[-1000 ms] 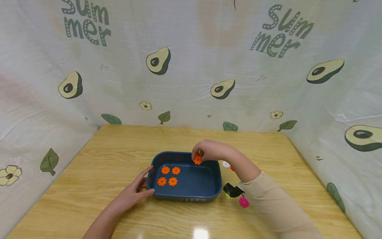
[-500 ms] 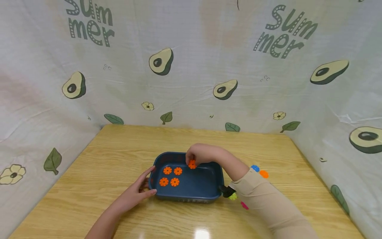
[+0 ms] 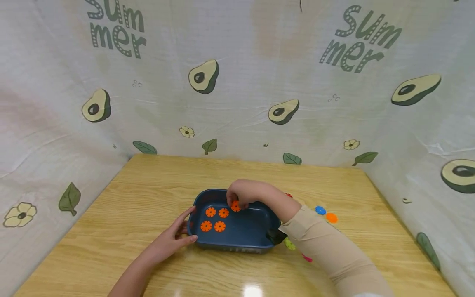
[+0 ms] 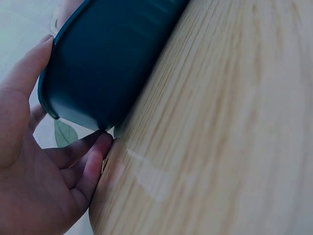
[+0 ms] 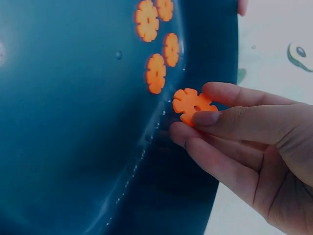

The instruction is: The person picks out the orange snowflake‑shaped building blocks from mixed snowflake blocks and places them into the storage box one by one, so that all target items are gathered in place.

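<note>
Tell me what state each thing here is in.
Dark blue tub, upright on the table
Four orange notched discs, flat in the tub
Fifth orange notched disc, pinched, tilted
Left hand, holding the tub's left end
Right hand, pinching the fifth orange notched disc
Blue disc, lying on the table
Loose orange disc, beside the blue disc
Yellow-green disc, on the table
Red disc, partly hidden
Pink disc, partly hidden

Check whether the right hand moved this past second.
Yes: in the head view, the right hand, pinching an orange notched disc, moved left, towards the four matching discs in the blue tray.
</note>
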A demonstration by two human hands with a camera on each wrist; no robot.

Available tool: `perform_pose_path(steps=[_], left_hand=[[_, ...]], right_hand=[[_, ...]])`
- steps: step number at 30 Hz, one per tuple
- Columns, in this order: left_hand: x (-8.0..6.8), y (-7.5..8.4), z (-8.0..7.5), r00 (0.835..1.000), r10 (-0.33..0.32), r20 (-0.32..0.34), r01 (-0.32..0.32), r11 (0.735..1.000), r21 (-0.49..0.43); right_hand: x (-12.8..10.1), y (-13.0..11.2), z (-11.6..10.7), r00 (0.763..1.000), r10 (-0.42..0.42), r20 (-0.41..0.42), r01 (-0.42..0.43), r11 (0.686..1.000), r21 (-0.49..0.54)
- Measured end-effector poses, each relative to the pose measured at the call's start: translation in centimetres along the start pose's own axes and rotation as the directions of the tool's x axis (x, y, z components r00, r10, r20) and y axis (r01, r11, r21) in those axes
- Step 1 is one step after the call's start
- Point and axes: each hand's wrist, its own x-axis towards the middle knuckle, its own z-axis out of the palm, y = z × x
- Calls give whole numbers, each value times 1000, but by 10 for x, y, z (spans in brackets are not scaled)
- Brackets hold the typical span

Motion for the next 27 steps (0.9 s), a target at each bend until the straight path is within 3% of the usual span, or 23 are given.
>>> perform_pose_path(steps=[4, 14, 21, 27], left_hand=[[0, 2, -1, 1000, -2, -5, 2, 1000, 2], [0, 2, 0, 1000, -6, -8, 6, 1000, 5], [-1, 4, -1, 1000, -11, -10, 11, 1000, 8], [-1, 2, 0, 1000, -1, -3, 1, 1000, 0]], right_hand=[[4, -1, 1, 1000, 21, 6, -22, 1000, 20], [12, -5, 7, 999, 24, 37, -22, 998, -67], [19, -7, 11, 998, 1, 64, 12, 980, -201], [25, -3, 15, 996, -17, 83, 38, 966, -255]])
